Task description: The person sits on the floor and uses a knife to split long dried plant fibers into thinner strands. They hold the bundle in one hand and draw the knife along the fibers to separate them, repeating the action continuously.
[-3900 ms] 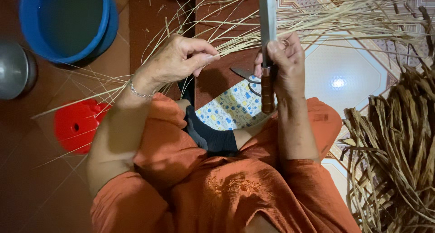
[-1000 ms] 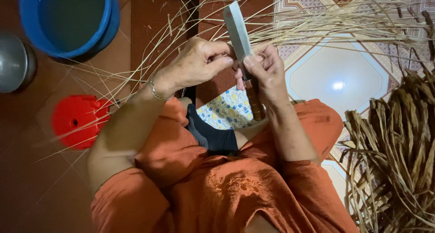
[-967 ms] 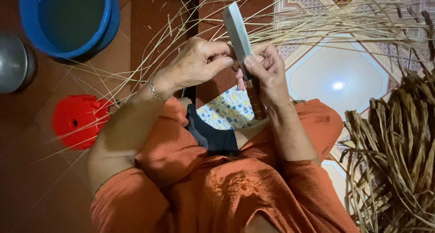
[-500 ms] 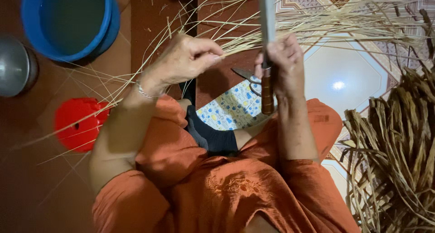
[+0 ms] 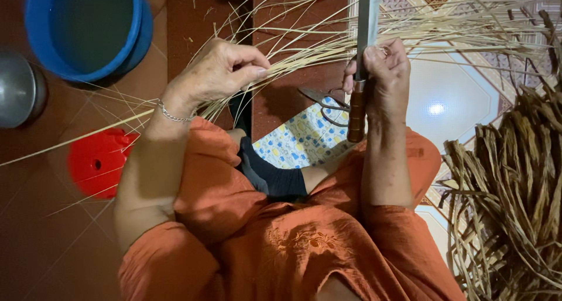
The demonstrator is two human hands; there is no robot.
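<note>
My left hand (image 5: 219, 71) pinches a bundle of thin pale straw strands (image 5: 316, 40) that fan out across the floor to the right. My right hand (image 5: 383, 72) grips the brown wooden handle of a long knife (image 5: 358, 72), its steel blade pointing up and away, pressed against the strands. A silver bracelet circles my left wrist. I sit cross-legged in orange clothes with a black sock showing.
A pair of scissors (image 5: 325, 102) lies on a patterned cloth (image 5: 298, 140) by my knee. A blue basin (image 5: 88, 28), a metal bowl (image 5: 17, 90) and a red plastic stool (image 5: 96, 160) stand at the left. A heap of brown dried fibre strips (image 5: 515, 190) is at the right.
The knife has swung from tilted to upright. My left hand has slid leftward along the strands, away from the blade; the hands were close together a second ago.
</note>
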